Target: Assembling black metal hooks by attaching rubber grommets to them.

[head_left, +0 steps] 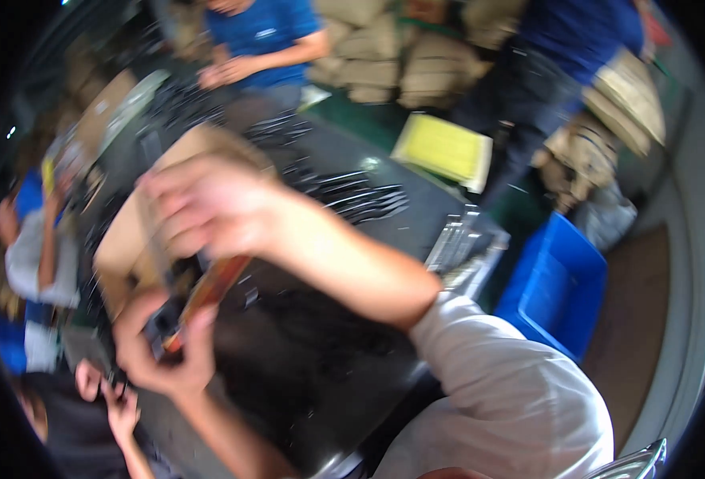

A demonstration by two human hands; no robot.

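Note:
My left hand (165, 351) is closed around a small black part (161, 323), with thumb and fingers curled about it. Against that part lies a long orange-brown strip (213, 289), slanting up toward my other hand; its kind is unclear. My right hand (217, 207) is just above, smeared by motion, its fingers bent inward. A thin grey strip (158, 255) runs down past those fingertips to the black part. What the right fingers grip is too blurred to make out. Behind both hands stands an open cardboard box (125, 231).
Several shiny black pieces (360, 195) lie on the dark table (352, 391), near clear-wrapped metal pieces (456, 247). A blue bin (556, 287) stands at the right. Yellow packs (444, 152) sit beyond the table. Other people work at the far side and left; sacks (440, 68) are stacked behind.

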